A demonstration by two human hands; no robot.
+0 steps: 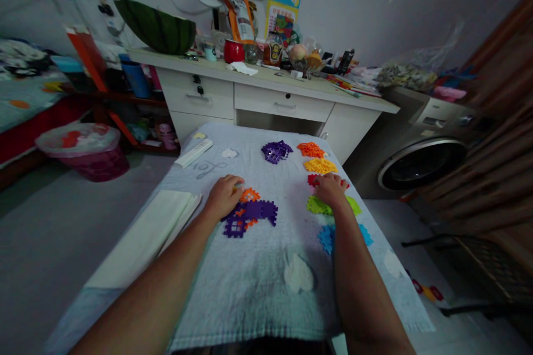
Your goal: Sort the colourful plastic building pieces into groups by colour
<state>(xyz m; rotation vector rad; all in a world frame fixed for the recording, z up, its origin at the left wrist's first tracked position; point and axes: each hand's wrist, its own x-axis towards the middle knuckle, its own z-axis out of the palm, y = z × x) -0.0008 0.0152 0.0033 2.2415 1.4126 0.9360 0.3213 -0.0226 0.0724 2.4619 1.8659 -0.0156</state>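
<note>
Flat interlocking plastic building pieces lie in colour groups on a cloth-covered table. My left hand (225, 195) is closed at the left edge of a joined purple and orange assembly (260, 209); a small yellowish bit shows at its fingertips. My right hand (331, 189) rests over the red pieces (311, 179), fingers apart and bent down, partly hiding them. Close below it are the green pieces (318, 205), then the blue pieces (327, 237), partly covered by my right forearm. Beyond the hand lie yellow pieces (320, 165) and orange pieces (311, 149). Purple pieces (276, 151) form another pile.
The light cloth (266, 283) has folded white fabric (145, 233) at its left and a white strip-shaped box (194, 153) farther back. A cluttered desk (283, 108) stands behind, with a washing machine (416, 150) at right and a pink bin (89, 155) at left.
</note>
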